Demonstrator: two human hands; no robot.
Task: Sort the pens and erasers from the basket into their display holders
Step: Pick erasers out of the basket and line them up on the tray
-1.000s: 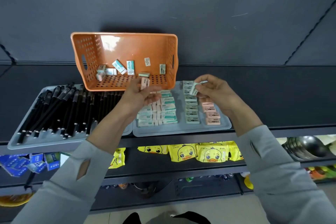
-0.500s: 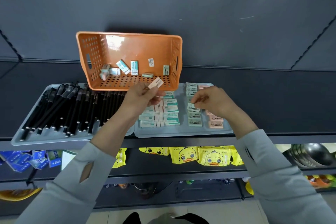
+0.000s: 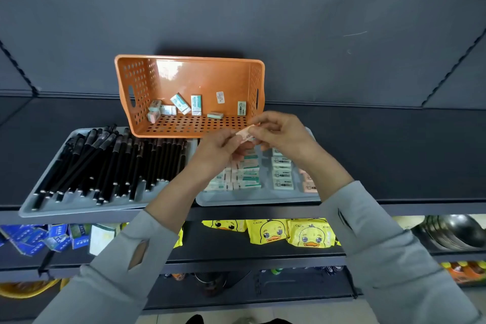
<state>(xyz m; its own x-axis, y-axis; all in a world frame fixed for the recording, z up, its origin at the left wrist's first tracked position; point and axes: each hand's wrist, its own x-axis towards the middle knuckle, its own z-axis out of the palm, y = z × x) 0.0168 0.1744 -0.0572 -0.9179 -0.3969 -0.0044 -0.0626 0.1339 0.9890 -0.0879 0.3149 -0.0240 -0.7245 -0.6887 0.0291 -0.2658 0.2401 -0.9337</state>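
An orange basket [image 3: 136, 81] stands tipped toward me on the shelf, with several erasers [image 3: 196, 105] lying along its lower wall. Both hands meet just in front of it and pinch one pink eraser [image 3: 246, 134] between them: my left hand [image 3: 221, 150] holds its left end, my right hand [image 3: 281, 131] its right end. Below them a grey tray [image 3: 252, 198] carries rows of green, white and pink erasers [image 3: 248, 175]. Left of that, a second grey tray [image 3: 79, 208] is filled with black pens [image 3: 110, 166].
A dark wall rises behind the shelf. On the shelf below lie yellow duck packets [image 3: 289, 234], blue boxes [image 3: 39, 239] at the left and stacked dark bowls [image 3: 457, 234] at the right. The top shelf surface right of the eraser tray is dark and bare.
My right hand rose from the eraser tray, where it left its green eraser, and joined my left hand on the pink eraser. The left hand shifted slightly right.
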